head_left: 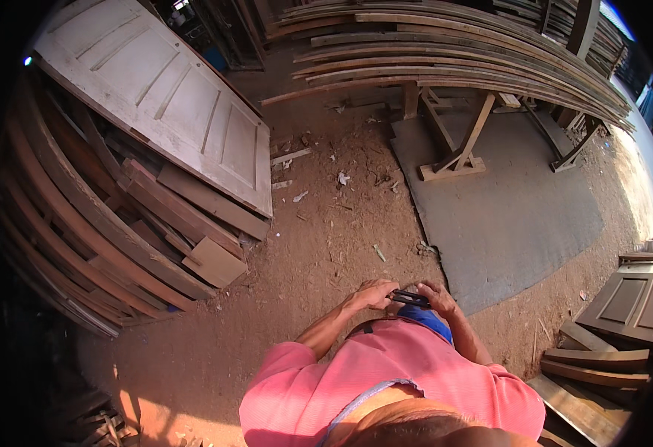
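Observation:
In front of my waist, both hands meet at a small, slim black object [410, 299] with long dark edges; its kind is too small to make out. My left hand [376, 293] is closed at its left end, fingers bent around it. At its right end my right hand [437, 298] grips it with curled fingers. Part of the object is covered by the fingers. Just beneath it shows blue cloth [427, 319] at my waist, below the pink shirt [408, 357] I wear.
A white panelled door [163, 89] leans on stacked planks [110, 216] at the left. Long boards [446, 52] lie across wooden trestles [460, 141] at the far side. A grey mat [513, 216] covers dirt ground [326, 223] with scraps. More timber [594, 372] and a brown door [632, 302] are at right.

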`<state>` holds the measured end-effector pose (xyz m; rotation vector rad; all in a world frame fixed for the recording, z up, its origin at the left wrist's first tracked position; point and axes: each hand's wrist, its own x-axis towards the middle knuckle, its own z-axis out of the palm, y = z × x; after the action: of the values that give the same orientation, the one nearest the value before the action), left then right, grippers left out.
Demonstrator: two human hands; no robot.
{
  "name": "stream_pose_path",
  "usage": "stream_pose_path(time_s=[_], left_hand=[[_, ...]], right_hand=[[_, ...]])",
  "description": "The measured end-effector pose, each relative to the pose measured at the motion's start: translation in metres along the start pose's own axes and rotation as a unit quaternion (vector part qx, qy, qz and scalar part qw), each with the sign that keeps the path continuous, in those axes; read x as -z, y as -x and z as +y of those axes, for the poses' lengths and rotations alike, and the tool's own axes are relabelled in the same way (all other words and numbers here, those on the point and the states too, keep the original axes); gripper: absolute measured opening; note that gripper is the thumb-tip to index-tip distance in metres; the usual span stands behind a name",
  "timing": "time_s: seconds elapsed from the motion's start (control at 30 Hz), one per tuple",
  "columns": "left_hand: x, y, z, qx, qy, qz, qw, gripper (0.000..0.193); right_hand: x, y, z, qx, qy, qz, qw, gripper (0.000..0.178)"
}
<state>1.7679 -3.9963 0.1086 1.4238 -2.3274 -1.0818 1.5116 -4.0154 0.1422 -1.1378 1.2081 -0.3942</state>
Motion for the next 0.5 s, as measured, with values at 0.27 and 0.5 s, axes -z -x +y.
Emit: stream_pose_path(time_s=[0.27,0.5], left_hand=[[0.198,-0.121,-0.045,0.194,0.080,0.176,0.962,0.046],[0.426,-0.234,-0.114,0.109,0.081,0.360,0.923,0.050]], right_hand=[[0.165,-0.181,-0.005,0.026,0.235,0.151,0.960,0.037],[0.196,-0.263,-0.005,-0.013,0.171,0.165,0.971,0.033]])
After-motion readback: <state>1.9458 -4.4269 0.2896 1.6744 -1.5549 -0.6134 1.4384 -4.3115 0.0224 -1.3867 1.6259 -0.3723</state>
